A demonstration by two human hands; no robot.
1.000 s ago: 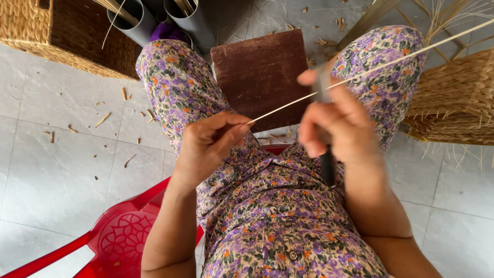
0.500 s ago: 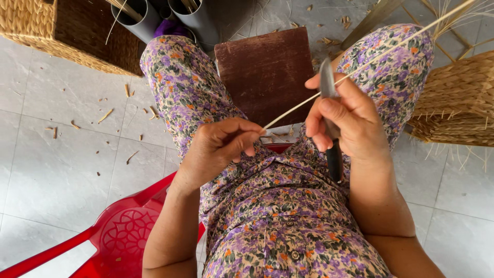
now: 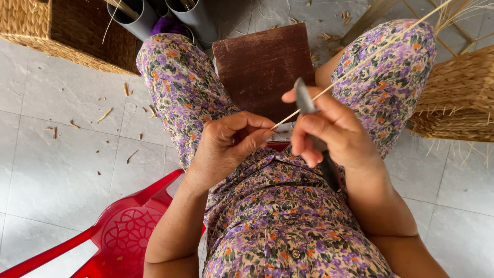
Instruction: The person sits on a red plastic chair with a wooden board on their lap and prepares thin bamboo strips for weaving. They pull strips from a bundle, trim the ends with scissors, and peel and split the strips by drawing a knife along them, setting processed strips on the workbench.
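A thin pale reed strip (image 3: 355,67) is pinched at its near end by the closed left hand (image 3: 226,146), while a dark-handled knife (image 3: 315,128) is gripped against it by the right hand (image 3: 334,131), above a brown board (image 3: 257,67).

Right hand (image 3: 329,131) hides the knife (image 3: 304,100) middle.

A thin pale reed (image 3: 360,64) slanted across the lap, its near end pinched; a dark knife (image 3: 314,131) crossed it.
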